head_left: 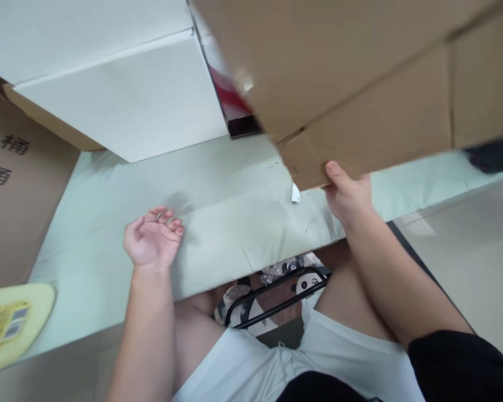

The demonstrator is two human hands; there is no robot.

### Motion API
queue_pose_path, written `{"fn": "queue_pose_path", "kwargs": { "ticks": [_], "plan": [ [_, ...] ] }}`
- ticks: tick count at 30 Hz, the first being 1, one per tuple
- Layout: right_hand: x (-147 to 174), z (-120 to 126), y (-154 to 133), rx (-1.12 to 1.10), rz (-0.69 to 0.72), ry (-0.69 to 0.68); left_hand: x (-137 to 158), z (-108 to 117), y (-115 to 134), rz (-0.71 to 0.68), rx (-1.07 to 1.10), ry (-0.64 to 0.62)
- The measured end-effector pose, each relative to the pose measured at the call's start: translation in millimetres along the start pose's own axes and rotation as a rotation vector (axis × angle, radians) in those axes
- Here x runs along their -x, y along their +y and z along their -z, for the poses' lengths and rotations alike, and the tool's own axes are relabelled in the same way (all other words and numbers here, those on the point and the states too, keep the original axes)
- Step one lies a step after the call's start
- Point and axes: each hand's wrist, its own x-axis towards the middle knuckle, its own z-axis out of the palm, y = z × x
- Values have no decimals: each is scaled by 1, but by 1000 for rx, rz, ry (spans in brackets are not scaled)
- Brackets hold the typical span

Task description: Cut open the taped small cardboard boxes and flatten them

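Observation:
My right hand (349,195) grips the lower edge of a large brown cardboard box (373,111), thumb on the near face and fingers out of sight behind it. The box is tilted and fills the upper right of the view. My left hand (154,237) is palm up over the pale green tabletop (230,234), fingers loosely curled and apart, holding nothing. A small white tag (295,193) shows just below the box's left corner.
A white box (129,100) stands at the back left, beside a brown carton (20,184) with printed characters. A red, white and black package (230,100) is behind. A yellow labelled item (17,324) lies at the left edge, a dark object (494,153) at the right.

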Motion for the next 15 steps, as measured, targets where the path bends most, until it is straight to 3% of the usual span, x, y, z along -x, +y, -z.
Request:
{"fn": "queue_pose_path", "kwargs": {
  "ticks": [4, 8, 12, 15],
  "plan": [
    [-12, 5, -11, -32, 94, 334, 1, 7, 3, -2, 33, -137],
    [-42, 23, -44, 13, 181, 630, -4, 12, 4, 12, 96, -135],
    [-80, 34, -77, 104, 189, 730, -11, 8, 5, 25, 135, -125],
    [-110, 26, -91, 206, 159, 748, -12, 5, 6, 20, 141, -165]
  ]
}}
